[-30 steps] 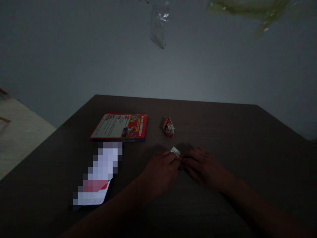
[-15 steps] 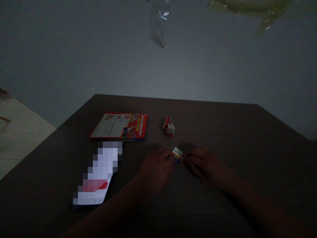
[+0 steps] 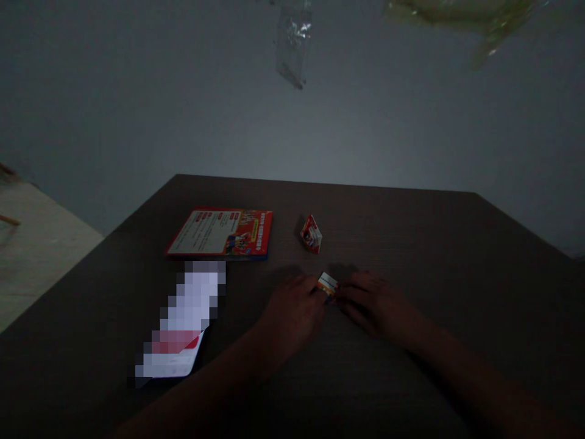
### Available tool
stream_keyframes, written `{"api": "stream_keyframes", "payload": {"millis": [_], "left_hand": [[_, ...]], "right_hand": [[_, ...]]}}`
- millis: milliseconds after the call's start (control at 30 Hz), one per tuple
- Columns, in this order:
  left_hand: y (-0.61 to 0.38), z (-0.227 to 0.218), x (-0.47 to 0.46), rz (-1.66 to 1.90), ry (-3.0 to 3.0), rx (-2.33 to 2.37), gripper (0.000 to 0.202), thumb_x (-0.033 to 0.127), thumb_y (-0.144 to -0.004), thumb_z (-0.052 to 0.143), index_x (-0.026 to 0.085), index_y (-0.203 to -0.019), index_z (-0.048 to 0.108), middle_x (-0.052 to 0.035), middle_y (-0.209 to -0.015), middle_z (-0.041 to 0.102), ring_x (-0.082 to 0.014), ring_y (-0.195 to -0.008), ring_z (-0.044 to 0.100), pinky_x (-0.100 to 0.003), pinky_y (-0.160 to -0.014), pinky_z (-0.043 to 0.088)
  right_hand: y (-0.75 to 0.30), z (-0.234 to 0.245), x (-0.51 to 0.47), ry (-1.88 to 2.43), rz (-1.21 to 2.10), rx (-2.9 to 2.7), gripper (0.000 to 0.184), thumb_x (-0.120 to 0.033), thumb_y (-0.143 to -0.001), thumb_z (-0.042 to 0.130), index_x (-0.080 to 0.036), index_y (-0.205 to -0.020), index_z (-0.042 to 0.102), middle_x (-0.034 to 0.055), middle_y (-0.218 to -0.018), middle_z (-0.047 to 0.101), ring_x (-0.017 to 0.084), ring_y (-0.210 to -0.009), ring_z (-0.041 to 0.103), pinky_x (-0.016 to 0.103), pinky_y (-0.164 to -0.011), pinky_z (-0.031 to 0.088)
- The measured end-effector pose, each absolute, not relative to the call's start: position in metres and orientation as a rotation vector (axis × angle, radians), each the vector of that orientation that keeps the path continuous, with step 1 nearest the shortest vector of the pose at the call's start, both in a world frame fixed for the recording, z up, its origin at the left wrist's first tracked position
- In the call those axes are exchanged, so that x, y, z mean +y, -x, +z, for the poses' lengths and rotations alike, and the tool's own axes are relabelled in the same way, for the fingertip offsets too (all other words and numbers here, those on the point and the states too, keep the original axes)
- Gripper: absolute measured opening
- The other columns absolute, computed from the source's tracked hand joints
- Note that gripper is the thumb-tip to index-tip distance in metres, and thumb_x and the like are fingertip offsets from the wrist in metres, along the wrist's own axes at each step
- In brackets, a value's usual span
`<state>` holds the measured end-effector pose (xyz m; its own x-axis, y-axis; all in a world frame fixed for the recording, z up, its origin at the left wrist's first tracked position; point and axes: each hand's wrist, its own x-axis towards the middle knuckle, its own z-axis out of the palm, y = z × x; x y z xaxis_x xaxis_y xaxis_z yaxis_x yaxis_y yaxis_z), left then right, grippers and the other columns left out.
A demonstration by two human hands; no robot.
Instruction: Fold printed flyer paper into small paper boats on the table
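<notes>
You can see a lit phone (image 3: pixel 185 323) on your left, near a red and white book (image 3: pixel 219 235) on the dark table (image 3: pixel 388 225), and a clear bag (image 3: pixel 292 46) up by the grey wall (image 3: pixel 137 91)

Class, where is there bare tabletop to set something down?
Bare tabletop runs right of the folded paper, from the right hand to the far edge, also behind the red booklet. Crowded: phone near booklet; printed piece between left hand and right.

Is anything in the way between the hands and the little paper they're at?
No, nothing I can see. The left hand and right hand are right at the little paper, one on each side. The folded paper is beyond it; the book and phone are off to the left.
</notes>
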<state>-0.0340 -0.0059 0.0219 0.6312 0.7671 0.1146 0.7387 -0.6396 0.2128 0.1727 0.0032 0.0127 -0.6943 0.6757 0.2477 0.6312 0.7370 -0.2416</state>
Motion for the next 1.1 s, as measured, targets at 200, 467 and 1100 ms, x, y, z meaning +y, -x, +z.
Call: {"api": "stream_keyframes", "payload": {"millis": [200,467,1100], "left_hand": [[0.0299,0.0178,-0.0047,0.36,-2.715,1.3,0.015,0.02,-0.089,0.048,0.017,-0.088,0.062,-0.0063,-0.089,0.061,-0.0211,-0.084,0.056,-0.039,-0.081,0.046],[0.0307,0.0176,-0.0036,0.364,-2.634,1.349,0.019,0.024,-0.09,0.047,0.017,-0.098,0.063,-0.0062,-0.095,0.062,-0.0218,-0.091,0.055,-0.04,-0.084,0.043],[0.0293,0.0152,-0.0039,0.391,-2.528,1.457,0.022,0.028,-0.092,0.042,0.018,-0.097,0.061,-0.0066,-0.096,0.06,-0.0235,-0.096,0.052,-0.04,-0.084,0.036]], "right_hand": [[-0.1713,0.0083,0.005,1.024,0.151,-2.618,0.019,-0.024,-0.091,0.049,-0.02,-0.1,0.066,0.0072,-0.093,0.064,0.02,-0.083,0.06,0.037,-0.076,0.047],[-0.1708,0.0091,0.006,1.064,0.235,-2.583,0.017,-0.023,-0.091,0.049,-0.02,-0.097,0.064,0.0062,-0.091,0.063,0.019,-0.084,0.059,0.036,-0.078,0.046],[-0.1712,0.006,0.0107,1.206,0.457,-2.48,0.013,-0.028,-0.091,0.051,-0.021,-0.089,0.061,0.004,-0.083,0.061,0.019,-0.082,0.057,0.036,-0.079,0.04]]}}
